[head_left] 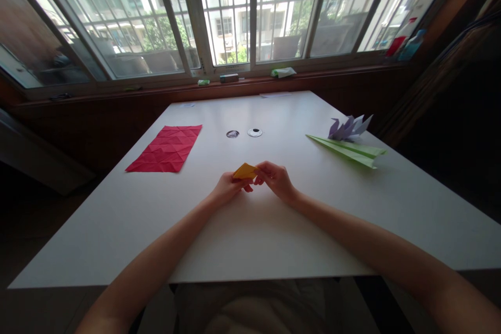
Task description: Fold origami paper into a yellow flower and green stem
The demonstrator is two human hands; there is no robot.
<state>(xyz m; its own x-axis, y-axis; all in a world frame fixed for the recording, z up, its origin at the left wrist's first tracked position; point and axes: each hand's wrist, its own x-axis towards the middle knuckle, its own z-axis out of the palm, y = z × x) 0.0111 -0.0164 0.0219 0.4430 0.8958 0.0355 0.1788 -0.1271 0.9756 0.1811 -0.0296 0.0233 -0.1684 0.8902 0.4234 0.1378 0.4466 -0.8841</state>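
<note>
A small piece of folded yellow paper (246,170) is held between my two hands above the middle of the white table (250,240). My left hand (228,186) grips its left and lower side, thumb on top. On the other side, my right hand (277,180) pinches the paper's right corner between thumb and fingers. The paper comes to a blunt point at the top. Its underside and the fingertips beneath it are partly hidden.
Creased red paper (166,149) lies flat at the left. A green paper plane (348,152) and purple folded paper figures (348,128) sit at the right. Two round holes (255,132) are in the tabletop's far half. Small items, including a green-white packet (283,72), line the windowsill.
</note>
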